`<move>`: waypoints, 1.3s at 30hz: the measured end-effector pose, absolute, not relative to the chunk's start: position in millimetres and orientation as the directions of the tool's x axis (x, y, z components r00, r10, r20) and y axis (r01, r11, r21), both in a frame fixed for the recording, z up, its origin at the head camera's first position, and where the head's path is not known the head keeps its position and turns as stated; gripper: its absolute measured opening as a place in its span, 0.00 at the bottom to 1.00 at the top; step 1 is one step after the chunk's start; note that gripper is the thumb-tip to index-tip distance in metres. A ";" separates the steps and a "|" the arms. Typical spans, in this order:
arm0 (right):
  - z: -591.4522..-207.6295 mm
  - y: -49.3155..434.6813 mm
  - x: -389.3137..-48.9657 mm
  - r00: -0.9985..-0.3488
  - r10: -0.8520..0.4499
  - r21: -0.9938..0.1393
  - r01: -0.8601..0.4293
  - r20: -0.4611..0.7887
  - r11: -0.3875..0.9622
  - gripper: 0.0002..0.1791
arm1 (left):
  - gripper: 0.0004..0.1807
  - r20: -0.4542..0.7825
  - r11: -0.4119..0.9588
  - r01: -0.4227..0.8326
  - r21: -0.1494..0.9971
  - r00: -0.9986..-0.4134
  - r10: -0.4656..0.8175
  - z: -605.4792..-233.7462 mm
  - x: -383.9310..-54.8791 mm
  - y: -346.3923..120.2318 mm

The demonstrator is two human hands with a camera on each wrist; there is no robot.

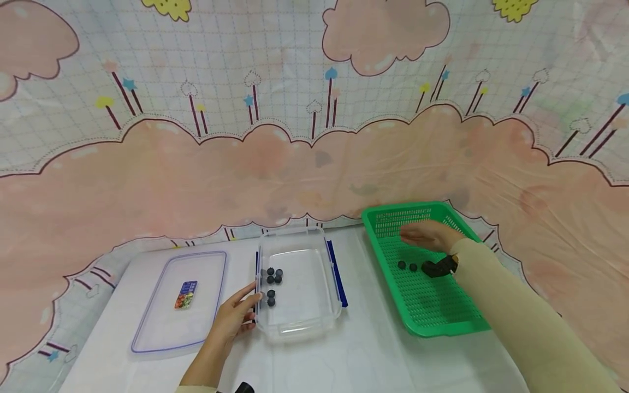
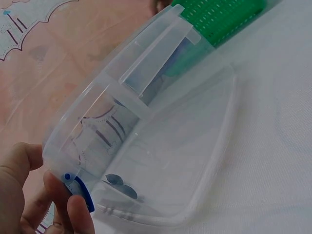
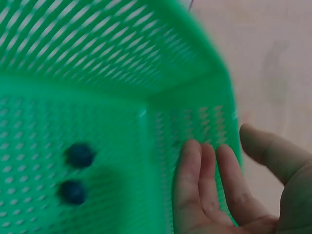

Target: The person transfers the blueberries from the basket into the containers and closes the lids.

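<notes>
A clear plastic container (image 1: 301, 284) with blue side latches stands mid-table, several blueberries (image 1: 271, 279) lying along its left side. My left hand (image 1: 237, 314) grips its left wall, thumb at the rim and fingers by the blue latch (image 2: 79, 191). To the right is a green basket (image 1: 432, 305) with perforated walls, and two blueberries (image 3: 76, 174) lie on its floor. Over the basket's far part, my right hand (image 1: 428, 236) holds nothing visible. In the right wrist view its fingers (image 3: 187, 180) are extended, thumb apart, close to the basket's end wall.
A clear lid (image 1: 157, 316) with a purple-blue edge and a coloured label (image 1: 186, 295) lies flat on the left of the white-covered table (image 1: 363, 355). A patterned cloth (image 1: 245, 180) hangs behind the table and borders the basket.
</notes>
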State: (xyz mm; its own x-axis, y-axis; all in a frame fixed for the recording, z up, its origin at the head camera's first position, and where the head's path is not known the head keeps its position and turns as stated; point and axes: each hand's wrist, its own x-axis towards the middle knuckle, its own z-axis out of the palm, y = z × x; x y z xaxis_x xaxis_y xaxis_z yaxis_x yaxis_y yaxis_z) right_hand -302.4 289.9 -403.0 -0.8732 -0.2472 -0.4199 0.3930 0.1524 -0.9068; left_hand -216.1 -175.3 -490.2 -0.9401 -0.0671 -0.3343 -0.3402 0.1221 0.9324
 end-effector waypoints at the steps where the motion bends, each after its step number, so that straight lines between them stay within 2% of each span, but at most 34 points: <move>1: -408.2 295.9 -300.7 -0.874 -0.243 -0.905 0.388 -0.421 0.172 0.30 | 0.35 -0.334 0.123 -0.340 0.932 -0.940 -0.067 -490.0 -216.0 -175.2; 7: -436.1 314.5 -290.5 -0.889 -0.166 -0.893 0.384 -0.426 0.236 0.30 | 0.35 -0.335 0.124 -0.341 0.932 -0.940 -0.068 -489.5 -215.6 -175.1; 12: -450.8 319.7 -280.6 -0.900 -0.146 -0.866 0.334 -0.410 0.372 0.31 | 0.34 -0.332 0.123 -0.338 0.933 -0.941 -0.070 -489.6 -216.5 -174.9; 15: -458.9 320.9 -276.6 -0.910 -0.114 -0.856 0.325 -0.399 0.402 0.29 | 0.34 -0.331 0.123 -0.337 0.933 -0.941 -0.072 -490.1 -216.9 -174.9; 23: -473.9 321.7 -273.6 -0.904 -0.016 -0.868 0.405 -0.427 0.288 0.26 | 0.34 -0.329 0.123 -0.336 0.934 -0.942 -0.070 -491.4 -216.7 -175.1; 39: -478.7 309.8 -273.2 -0.919 -0.003 -0.834 0.356 -0.394 0.422 0.24 | 0.34 -0.331 0.122 -0.337 0.933 -0.941 -0.070 -488.9 -215.7 -174.0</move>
State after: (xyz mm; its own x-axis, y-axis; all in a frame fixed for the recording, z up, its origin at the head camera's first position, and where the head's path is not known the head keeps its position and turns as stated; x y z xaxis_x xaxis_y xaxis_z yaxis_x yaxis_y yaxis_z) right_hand -273.2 309.8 -478.7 -0.9192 -0.0027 -0.3939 0.3560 0.4222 -0.8337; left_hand -215.7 -174.0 -488.9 -0.9411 -0.0704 -0.3308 -0.3373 0.1225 0.9334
